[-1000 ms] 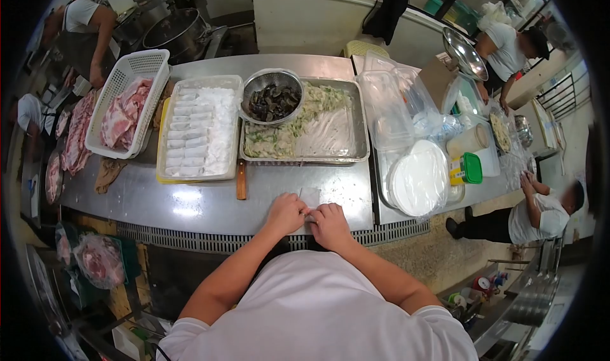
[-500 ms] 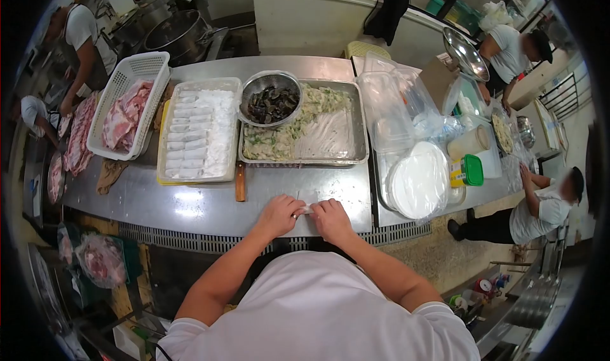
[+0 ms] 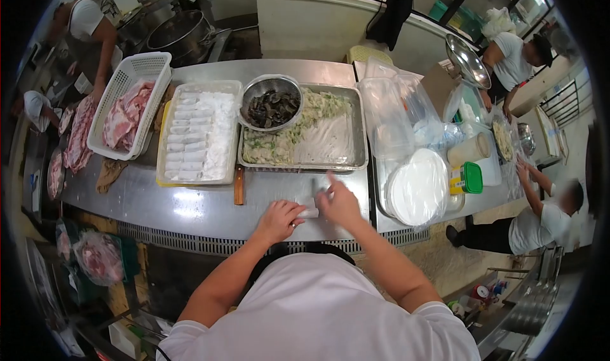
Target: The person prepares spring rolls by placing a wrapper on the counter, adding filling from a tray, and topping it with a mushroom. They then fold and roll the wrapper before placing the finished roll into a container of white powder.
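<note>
The table (image 3: 210,208) is shiny metal. On it stands a metal tray (image 3: 324,168). Left of the tray is a white tub (image 3: 236,107); well left of it, a white basket (image 3: 100,127) and a brown cloth (image 3: 110,175). At the tray's front left corner lies a wooden handle (image 3: 239,187).

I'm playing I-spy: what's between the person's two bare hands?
In the head view, a small white tube-shaped roll lies between them, held by the left hand. The right hand is blurred, so I can't tell whether it touches.
</note>
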Demonstrator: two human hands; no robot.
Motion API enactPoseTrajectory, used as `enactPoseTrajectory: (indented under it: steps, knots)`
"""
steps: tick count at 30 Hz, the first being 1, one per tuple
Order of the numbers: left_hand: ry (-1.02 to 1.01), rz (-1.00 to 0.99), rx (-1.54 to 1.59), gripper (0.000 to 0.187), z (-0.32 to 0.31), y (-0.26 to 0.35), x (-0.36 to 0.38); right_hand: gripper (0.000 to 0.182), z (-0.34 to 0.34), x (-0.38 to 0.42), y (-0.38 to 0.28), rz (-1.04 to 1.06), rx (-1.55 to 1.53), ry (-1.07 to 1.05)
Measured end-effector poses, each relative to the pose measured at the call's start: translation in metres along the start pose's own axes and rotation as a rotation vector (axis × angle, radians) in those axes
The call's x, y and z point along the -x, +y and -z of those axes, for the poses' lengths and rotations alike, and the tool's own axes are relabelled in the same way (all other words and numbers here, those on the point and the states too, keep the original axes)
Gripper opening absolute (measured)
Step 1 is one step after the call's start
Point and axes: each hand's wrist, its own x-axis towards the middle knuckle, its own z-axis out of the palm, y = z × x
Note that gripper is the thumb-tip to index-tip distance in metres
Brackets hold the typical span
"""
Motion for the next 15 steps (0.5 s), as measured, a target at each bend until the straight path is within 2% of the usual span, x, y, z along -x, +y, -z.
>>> enactPoseTrajectory:
  steps: [2, 3, 6, 7, 10, 13, 15]
  knots:
    - [-0.027, 0.017, -0.004, 0.039, 0.001, 0.0, 0.002, 0.079, 0.018, -0.046, 0.014, -0.186, 0.13, -0.079]
    - [-0.038, 0.024, -0.007, 0.038, 0.001, 0.0, 0.001, 0.073, 0.027, -0.058, 0.018, -0.082, 0.251, -0.037]
    - [-0.036, 0.018, -0.007, 0.039, -0.002, -0.002, 0.003, 0.063, 0.045, -0.086, 0.004, -0.207, 0.24, -0.425]
    - [-0.027, 0.016, -0.009, 0.039, -0.002, -0.002, 0.002, 0.055, 0.044, -0.089, -0.005, -0.213, 0.208, -0.45]
    - [-0.006, 0.021, -0.007, 0.039, -0.004, -0.002, 0.005, 0.06, 0.026, -0.101, -0.022, -0.206, 0.143, -0.577]
    - [-0.002, 0.022, 0.008, 0.04, -0.003, -0.002, 0.003, 0.064, 0.004, -0.102, -0.033, -0.123, -0.002, -0.561]
    - [-0.015, 0.038, 0.017, 0.041, 0.001, 0.0, 0.002, 0.07, -0.002, -0.106, -0.035, -0.259, -0.351, -0.657]
